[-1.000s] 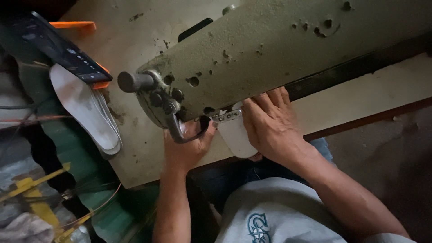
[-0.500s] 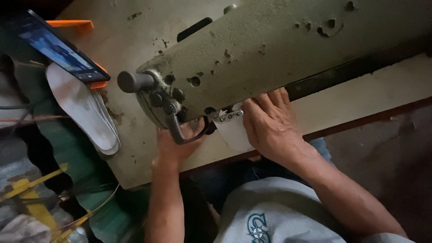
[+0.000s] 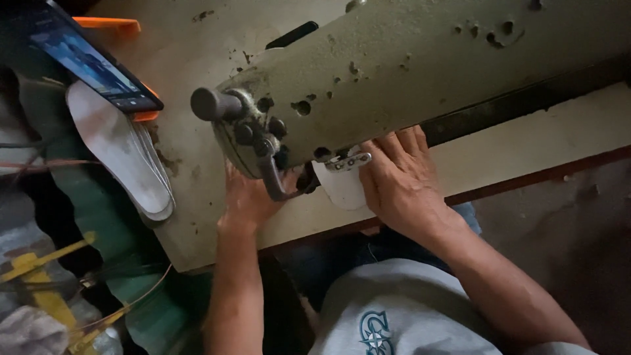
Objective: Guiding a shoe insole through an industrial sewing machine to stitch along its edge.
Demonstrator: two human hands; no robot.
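Observation:
I look down on an old green sewing machine (image 3: 407, 72) standing on a worn pale table (image 3: 526, 141). A small white piece of material (image 3: 342, 187) lies under the machine's head by the presser foot (image 3: 348, 161). My right hand (image 3: 401, 184) lies flat on the right side of that piece, fingers reaching under the machine arm. My left hand (image 3: 253, 197) rests on the table to the left of the needle area, partly hidden behind the machine's curved lever (image 3: 273, 184). Whether its fingers touch the white piece is hidden.
A stack of white shoe insoles (image 3: 125, 158) lies at the table's left edge. A phone (image 3: 85, 59) with a lit screen leans above them on an orange holder (image 3: 108, 23). Green and yellow material (image 3: 66, 263) fills the space at lower left.
My left hand has slid further in under the machine head, behind the lever. The white piece shows more beside my right hand, which stays in place.

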